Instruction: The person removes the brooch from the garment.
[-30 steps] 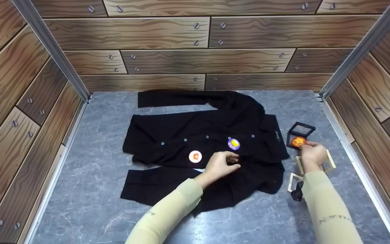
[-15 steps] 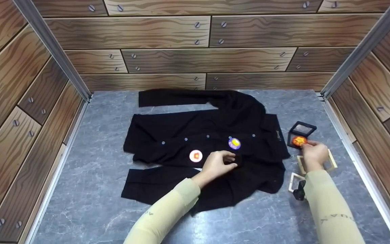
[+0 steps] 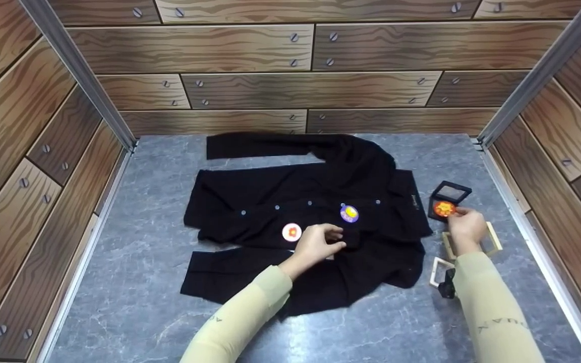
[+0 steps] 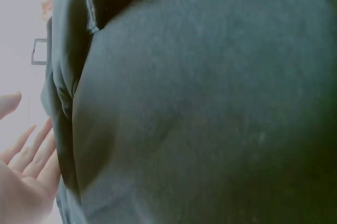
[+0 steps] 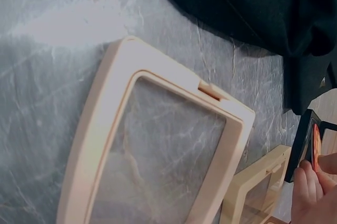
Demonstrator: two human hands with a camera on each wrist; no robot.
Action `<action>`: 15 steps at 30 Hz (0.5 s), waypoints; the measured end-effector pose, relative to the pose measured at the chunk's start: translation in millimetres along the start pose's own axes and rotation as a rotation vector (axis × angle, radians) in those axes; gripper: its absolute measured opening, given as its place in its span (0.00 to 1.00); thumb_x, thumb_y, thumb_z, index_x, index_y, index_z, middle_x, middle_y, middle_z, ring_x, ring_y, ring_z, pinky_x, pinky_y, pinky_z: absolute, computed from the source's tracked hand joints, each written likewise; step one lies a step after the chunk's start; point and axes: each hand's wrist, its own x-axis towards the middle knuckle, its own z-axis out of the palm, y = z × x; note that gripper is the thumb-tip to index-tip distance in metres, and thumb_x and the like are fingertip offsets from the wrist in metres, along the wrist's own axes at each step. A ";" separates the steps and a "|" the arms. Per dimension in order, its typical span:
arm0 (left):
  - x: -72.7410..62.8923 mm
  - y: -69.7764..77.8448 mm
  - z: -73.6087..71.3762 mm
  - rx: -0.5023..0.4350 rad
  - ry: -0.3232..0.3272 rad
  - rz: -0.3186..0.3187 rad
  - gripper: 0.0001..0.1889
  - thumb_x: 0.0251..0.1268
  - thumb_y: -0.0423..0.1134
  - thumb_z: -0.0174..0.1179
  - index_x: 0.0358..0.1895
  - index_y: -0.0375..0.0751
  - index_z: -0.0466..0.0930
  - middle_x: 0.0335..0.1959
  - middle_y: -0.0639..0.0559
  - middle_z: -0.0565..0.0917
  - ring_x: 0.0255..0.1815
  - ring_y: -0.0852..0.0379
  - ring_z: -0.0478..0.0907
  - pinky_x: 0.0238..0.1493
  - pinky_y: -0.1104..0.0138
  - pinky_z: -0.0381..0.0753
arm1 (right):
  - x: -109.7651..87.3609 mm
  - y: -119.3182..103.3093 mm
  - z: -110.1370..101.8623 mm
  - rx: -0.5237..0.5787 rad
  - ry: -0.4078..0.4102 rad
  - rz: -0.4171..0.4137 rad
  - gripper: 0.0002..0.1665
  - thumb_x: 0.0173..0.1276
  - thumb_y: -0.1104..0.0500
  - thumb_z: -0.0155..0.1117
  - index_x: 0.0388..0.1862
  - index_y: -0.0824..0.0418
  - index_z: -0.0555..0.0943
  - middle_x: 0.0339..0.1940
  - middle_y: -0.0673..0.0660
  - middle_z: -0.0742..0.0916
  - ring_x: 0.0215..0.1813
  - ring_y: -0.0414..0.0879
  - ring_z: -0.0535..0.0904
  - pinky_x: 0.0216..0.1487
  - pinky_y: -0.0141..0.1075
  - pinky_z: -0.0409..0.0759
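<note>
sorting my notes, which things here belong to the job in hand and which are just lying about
Seem part of the job:
orange badge, in right hand
open black case
black shirt
purple badge
white badge

Seem just lying about:
white frame
yellow frame
small black object, unclear

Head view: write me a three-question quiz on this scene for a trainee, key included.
1. Which hand pinches the orange disc?
2. True or false: the black frame is closed.
3. How many discs lie on the shirt, and what are their colours?

Key:
1. The right hand.
2. False; it is open.
3. Two: the white disc with a red-orange design, and the purple disc with a yellow middle.
</note>
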 end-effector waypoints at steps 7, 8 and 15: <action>-1.6 -1.6 -7.4 0.001 -0.005 -0.004 0.17 0.63 0.33 0.73 0.54 0.31 0.88 0.44 0.42 0.94 0.48 0.47 0.93 0.54 0.62 0.89 | -1.4 -0.7 0.6 -0.001 0.005 -0.045 0.24 0.70 0.62 0.58 0.58 0.77 0.83 0.54 0.75 0.88 0.58 0.72 0.83 0.60 0.56 0.77; -1.9 -1.5 -8.5 0.004 -0.002 -0.003 0.17 0.63 0.33 0.74 0.54 0.32 0.88 0.44 0.42 0.94 0.48 0.48 0.93 0.53 0.63 0.89 | -1.4 -0.7 0.2 -0.003 0.001 -0.044 0.24 0.70 0.62 0.58 0.59 0.77 0.83 0.55 0.75 0.88 0.58 0.72 0.83 0.61 0.57 0.77; -2.8 -3.0 -14.9 -0.008 0.012 -0.001 0.17 0.63 0.32 0.73 0.54 0.30 0.88 0.45 0.41 0.94 0.48 0.48 0.93 0.52 0.64 0.90 | -2.0 -3.3 -0.6 -0.041 -0.010 -0.048 0.26 0.69 0.62 0.55 0.60 0.76 0.82 0.58 0.76 0.86 0.60 0.74 0.82 0.61 0.60 0.77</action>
